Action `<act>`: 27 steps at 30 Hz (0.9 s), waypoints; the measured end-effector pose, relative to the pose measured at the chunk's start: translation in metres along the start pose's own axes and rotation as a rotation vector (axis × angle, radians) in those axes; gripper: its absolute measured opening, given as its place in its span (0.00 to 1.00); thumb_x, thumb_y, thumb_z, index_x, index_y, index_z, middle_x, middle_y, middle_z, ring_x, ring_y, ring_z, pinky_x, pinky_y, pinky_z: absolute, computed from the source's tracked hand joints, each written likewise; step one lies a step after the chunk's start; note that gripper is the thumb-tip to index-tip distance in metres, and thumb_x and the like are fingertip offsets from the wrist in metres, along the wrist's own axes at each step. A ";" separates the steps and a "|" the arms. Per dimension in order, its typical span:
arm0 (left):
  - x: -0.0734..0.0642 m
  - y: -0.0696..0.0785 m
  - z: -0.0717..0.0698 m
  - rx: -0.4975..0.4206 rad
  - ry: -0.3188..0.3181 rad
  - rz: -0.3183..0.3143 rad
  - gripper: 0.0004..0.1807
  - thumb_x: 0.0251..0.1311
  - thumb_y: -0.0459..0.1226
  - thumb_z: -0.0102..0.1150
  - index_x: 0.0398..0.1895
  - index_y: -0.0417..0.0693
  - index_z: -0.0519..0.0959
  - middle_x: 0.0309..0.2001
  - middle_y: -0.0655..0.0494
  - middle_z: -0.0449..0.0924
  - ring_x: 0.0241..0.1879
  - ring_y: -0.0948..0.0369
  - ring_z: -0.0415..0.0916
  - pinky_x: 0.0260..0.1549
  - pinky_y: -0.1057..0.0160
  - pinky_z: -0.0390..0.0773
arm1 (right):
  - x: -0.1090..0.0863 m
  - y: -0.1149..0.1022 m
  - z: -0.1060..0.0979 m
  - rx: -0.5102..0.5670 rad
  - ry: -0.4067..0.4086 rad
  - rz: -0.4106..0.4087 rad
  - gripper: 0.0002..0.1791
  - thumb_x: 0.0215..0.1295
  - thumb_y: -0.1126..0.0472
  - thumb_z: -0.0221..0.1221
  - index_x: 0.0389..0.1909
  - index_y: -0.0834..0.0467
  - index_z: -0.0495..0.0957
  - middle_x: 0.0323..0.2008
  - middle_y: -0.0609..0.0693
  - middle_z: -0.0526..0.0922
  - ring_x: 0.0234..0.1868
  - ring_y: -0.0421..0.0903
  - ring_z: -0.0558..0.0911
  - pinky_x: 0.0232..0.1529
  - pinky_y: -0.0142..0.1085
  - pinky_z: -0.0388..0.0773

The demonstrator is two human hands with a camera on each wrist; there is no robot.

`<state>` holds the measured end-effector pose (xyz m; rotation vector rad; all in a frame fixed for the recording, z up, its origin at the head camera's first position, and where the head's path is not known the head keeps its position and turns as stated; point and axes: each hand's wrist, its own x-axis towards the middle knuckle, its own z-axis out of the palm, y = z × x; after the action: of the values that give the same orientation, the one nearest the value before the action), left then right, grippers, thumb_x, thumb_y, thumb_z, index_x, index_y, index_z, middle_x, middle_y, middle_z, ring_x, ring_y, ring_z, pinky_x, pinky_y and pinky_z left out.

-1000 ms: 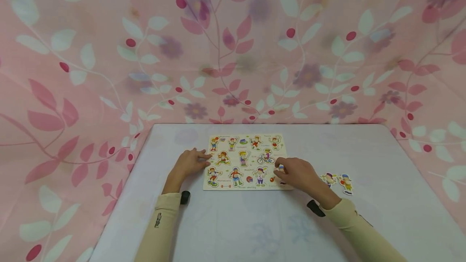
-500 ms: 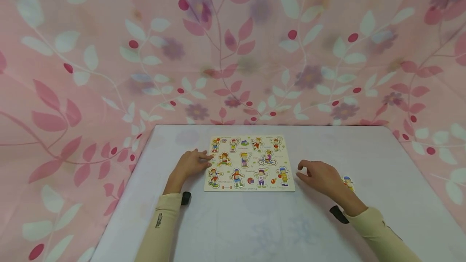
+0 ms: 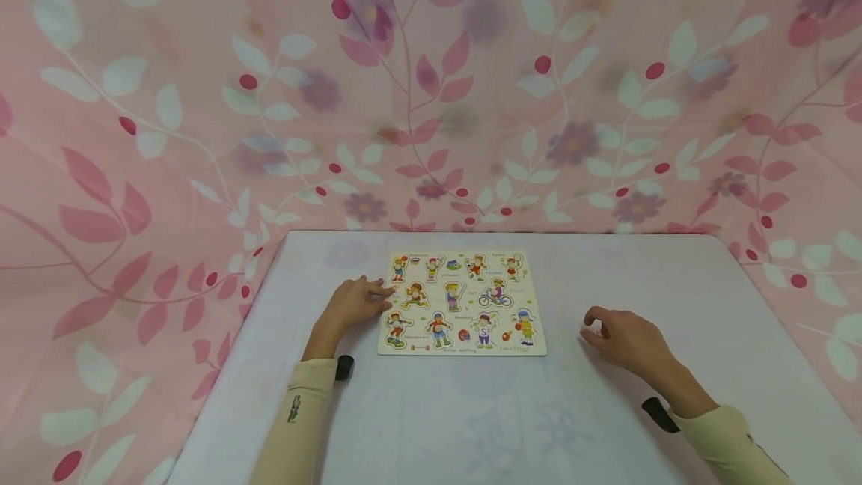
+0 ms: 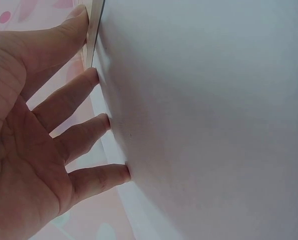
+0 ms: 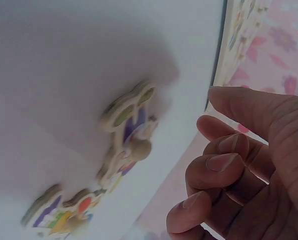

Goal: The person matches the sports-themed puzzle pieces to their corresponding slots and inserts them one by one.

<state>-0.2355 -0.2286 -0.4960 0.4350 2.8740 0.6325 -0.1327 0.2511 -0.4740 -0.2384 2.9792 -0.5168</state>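
A cream puzzle board (image 3: 436, 299) lies flat, filled with cut-out figures of children at sports. My left hand (image 3: 353, 302) is at its left edge. In the left wrist view, the thumb of that hand (image 4: 44, 125) lies along the board's edge and other fingertips rest on the table. Right of the board, my right hand (image 3: 629, 339) hovers with fingers loosely bent, holding nothing. The right wrist view has two knobbed puzzle pieces, one with green shoes (image 5: 136, 125) and another with a red dot (image 5: 64, 217), near this hand (image 5: 248, 165). In the head view the hand hides them.
A white cloth covers the table (image 3: 471, 418). Behind it hangs a pink floral curtain (image 3: 431, 96). Dark wrist devices (image 3: 660, 415) sit below both cuffs.
My right hand has left the board's lower right corner, where a figure with a blue cap now shows in place, and moved right over the loose pieces. My left hand has stayed put.
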 end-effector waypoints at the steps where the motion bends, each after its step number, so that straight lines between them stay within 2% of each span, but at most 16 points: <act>1: 0.000 0.000 0.000 0.005 0.000 0.001 0.20 0.62 0.48 0.65 0.56 0.56 0.83 0.63 0.50 0.74 0.68 0.36 0.59 0.65 0.39 0.58 | -0.002 0.003 0.000 0.007 -0.002 0.003 0.11 0.62 0.56 0.66 0.43 0.55 0.80 0.17 0.43 0.69 0.18 0.42 0.67 0.18 0.35 0.64; 9: 0.001 -0.002 0.001 0.007 0.015 0.018 0.19 0.61 0.47 0.66 0.55 0.56 0.84 0.62 0.51 0.75 0.68 0.37 0.60 0.65 0.40 0.60 | -0.010 0.019 -0.001 0.032 0.000 0.027 0.11 0.63 0.55 0.65 0.41 0.56 0.81 0.23 0.43 0.73 0.23 0.42 0.70 0.21 0.36 0.67; 20: 0.003 -0.002 0.002 0.000 0.017 0.023 0.20 0.61 0.47 0.66 0.55 0.55 0.84 0.62 0.50 0.75 0.68 0.36 0.60 0.65 0.39 0.60 | -0.018 0.034 0.003 0.027 0.016 0.031 0.09 0.64 0.55 0.64 0.39 0.57 0.80 0.21 0.42 0.73 0.21 0.41 0.68 0.19 0.36 0.65; 27: 0.002 -0.002 0.001 0.007 0.011 0.023 0.19 0.61 0.47 0.66 0.55 0.56 0.84 0.62 0.50 0.75 0.68 0.36 0.60 0.65 0.39 0.60 | -0.021 0.037 0.003 0.013 0.012 0.066 0.10 0.64 0.56 0.63 0.40 0.58 0.80 0.22 0.44 0.72 0.20 0.42 0.68 0.18 0.36 0.64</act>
<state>-0.2375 -0.2291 -0.4983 0.4676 2.8866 0.6301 -0.1170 0.2883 -0.4876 -0.1354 2.9821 -0.5321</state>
